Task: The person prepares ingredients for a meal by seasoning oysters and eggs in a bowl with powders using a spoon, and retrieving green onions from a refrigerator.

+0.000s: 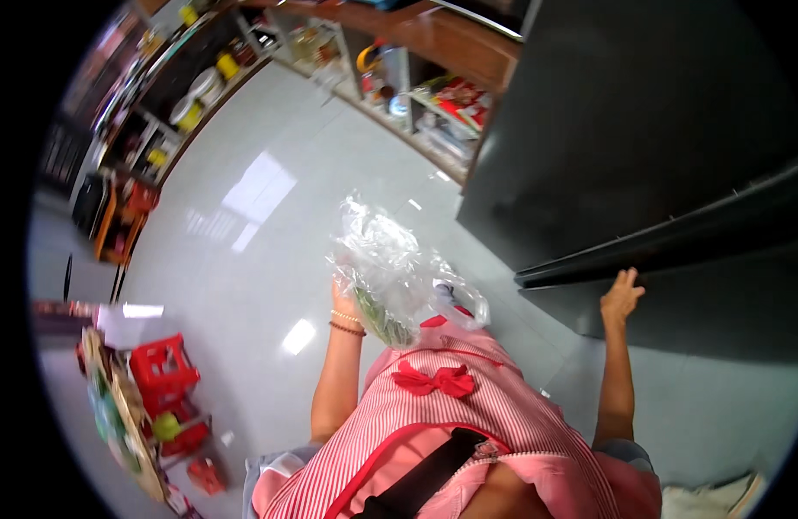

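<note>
In front of my apron, my left hand (344,300) holds a clear plastic bag (379,240). The crumpled plastic hides most of that hand's fingers. Long green vegetables (380,319) show through the lower part of the bag, and a loose loop of plastic hangs off to its right. Over on the right, my right hand (622,300) is at the edge of a large dark door (697,298), apparently a refrigerator's. Its fingers reach up to the dark seam; whether they grip it or only touch it, I cannot tell.
The tall dark appliance body (619,130) fills the upper right. Low open shelves (412,104) with jars and packets line the far wall. Red plastic stools (165,370) stand at left beside a cluttered table (123,422). Glossy pale tiles (243,272) cover the floor.
</note>
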Available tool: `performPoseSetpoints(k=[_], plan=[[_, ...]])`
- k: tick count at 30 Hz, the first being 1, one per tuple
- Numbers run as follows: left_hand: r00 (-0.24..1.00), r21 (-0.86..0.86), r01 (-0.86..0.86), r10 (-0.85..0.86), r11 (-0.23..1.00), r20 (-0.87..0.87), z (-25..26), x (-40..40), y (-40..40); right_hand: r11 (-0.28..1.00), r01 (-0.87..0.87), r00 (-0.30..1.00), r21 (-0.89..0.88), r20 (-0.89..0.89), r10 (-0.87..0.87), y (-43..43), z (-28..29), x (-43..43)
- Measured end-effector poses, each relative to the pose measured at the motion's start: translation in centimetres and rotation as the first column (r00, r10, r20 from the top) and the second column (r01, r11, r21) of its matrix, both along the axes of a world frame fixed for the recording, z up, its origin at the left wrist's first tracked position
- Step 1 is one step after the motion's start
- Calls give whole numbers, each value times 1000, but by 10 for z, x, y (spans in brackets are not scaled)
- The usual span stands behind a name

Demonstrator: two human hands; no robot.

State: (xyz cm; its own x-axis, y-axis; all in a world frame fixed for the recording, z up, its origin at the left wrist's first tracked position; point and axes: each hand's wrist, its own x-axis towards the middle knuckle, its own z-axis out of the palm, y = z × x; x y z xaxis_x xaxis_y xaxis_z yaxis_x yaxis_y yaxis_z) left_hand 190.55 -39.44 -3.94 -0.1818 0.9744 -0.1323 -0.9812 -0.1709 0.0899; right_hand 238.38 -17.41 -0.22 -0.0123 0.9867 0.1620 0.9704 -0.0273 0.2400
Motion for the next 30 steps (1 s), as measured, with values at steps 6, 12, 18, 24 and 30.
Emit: performPoseSetpoints(k=[6,12,18,24,30], plan=[[933,-350,-287,176,892,-315,53,11,5,984,158,987,-88,34,-155,34,11,-7],[830,-325,-381,165,866,-533,84,-14,44,906,-103,990,-410,-128,55,-4,-15,-18],[980,-88,-196,193,977,-39,67,-61,118,518,-776,369,-360,-925,-91,59,11,-253],[952,-329,-302,302,895,-53,90,-92,168,219,-975,-81,-26,-881,-466,117,93,-415],[861,-583,-417,97,697,-499,100,-148,166,490,-854,-281,-176,-637,-718,170,93,-483]])
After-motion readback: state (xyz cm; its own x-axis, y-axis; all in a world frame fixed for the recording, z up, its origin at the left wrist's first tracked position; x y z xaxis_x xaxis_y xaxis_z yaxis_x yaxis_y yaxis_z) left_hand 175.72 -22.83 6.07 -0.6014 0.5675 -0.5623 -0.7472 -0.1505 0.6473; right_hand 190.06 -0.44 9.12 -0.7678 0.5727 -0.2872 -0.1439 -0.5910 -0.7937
